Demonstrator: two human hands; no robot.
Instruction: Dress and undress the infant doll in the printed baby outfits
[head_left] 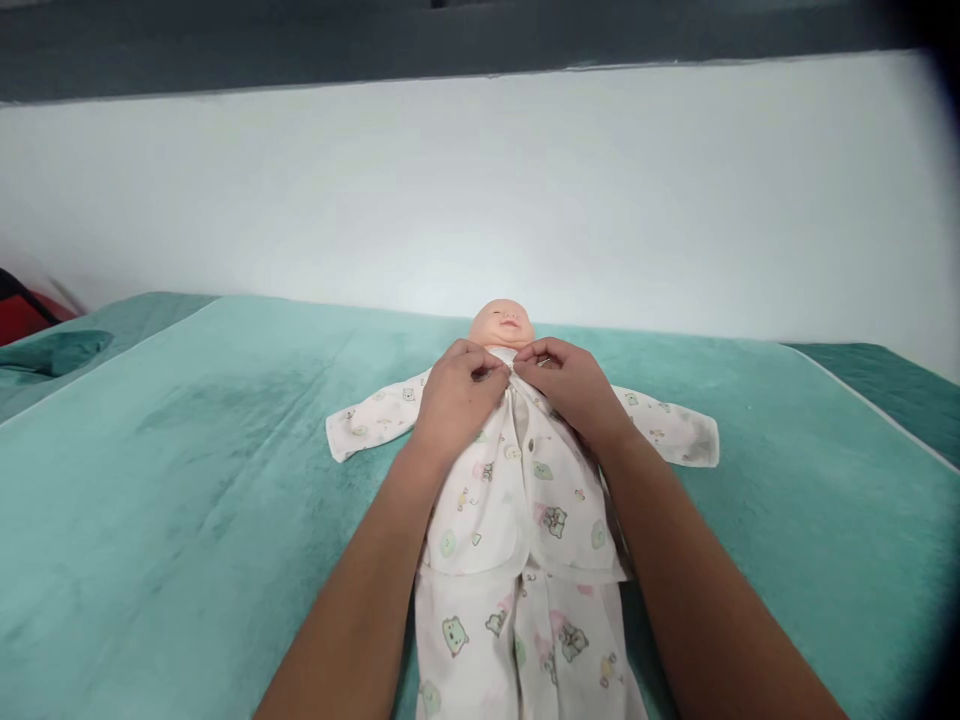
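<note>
A baby doll lies on its back on a teal bed cover, dressed in a white printed shirt and matching trousers. Its sleeves spread out to both sides. My left hand pinches the shirt's left front edge at the collar, just below the doll's chin. My right hand pinches the opposite edge, fingertips meeting the left hand's. Both hands are closed on the fabric at the neckline.
A white wall rises behind the bed. A second teal-covered surface sits at the right, another at the far left with a teal pillow and a red item.
</note>
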